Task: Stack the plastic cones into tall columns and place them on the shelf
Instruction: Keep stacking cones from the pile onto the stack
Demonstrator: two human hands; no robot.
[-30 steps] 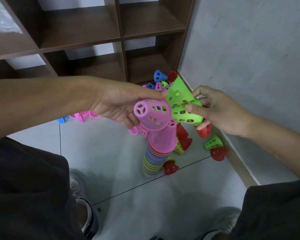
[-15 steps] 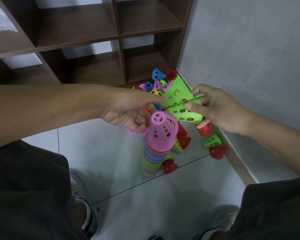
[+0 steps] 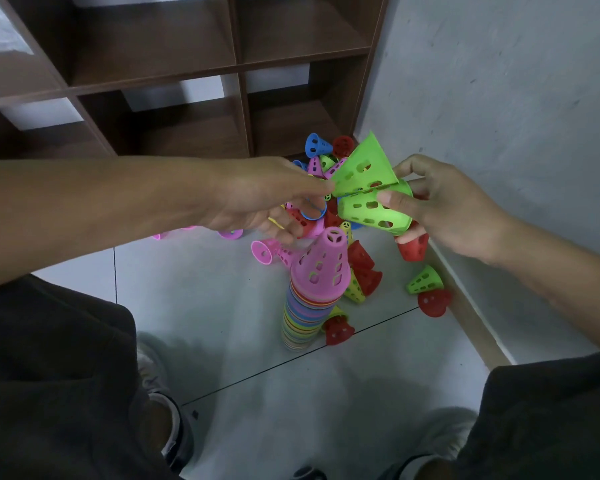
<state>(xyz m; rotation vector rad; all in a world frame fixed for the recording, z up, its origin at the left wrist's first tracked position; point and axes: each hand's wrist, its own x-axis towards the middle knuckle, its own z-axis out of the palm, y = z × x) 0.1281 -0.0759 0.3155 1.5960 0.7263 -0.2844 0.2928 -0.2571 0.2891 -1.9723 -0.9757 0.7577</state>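
Observation:
A tall column of many-coloured cones [image 3: 302,317] stands on the floor tiles, topped by a pink cone [image 3: 321,268]. My right hand [image 3: 447,209] grips two green cones above the pile: a lower one [image 3: 368,209] lying sideways under my thumb, and an upper one [image 3: 364,168] tilted against it. My left hand [image 3: 257,199] stretches across, and its index fingertip touches the narrow end of the upper green cone. Its other fingers hang loosely curled and hold nothing. The brown shelf [image 3: 187,74] stands behind.
Loose cones lie around the column: red ones [image 3: 361,268], a green one [image 3: 425,280], pink ones [image 3: 267,251] and a blue one [image 3: 316,143] near the shelf foot. A grey wall [image 3: 499,98] runs along the right. My knees and shoes frame the bottom.
My left hand set the pink cone on top of the column, let go, and rose to the green cones. My right hand has stayed in place with the green cones.

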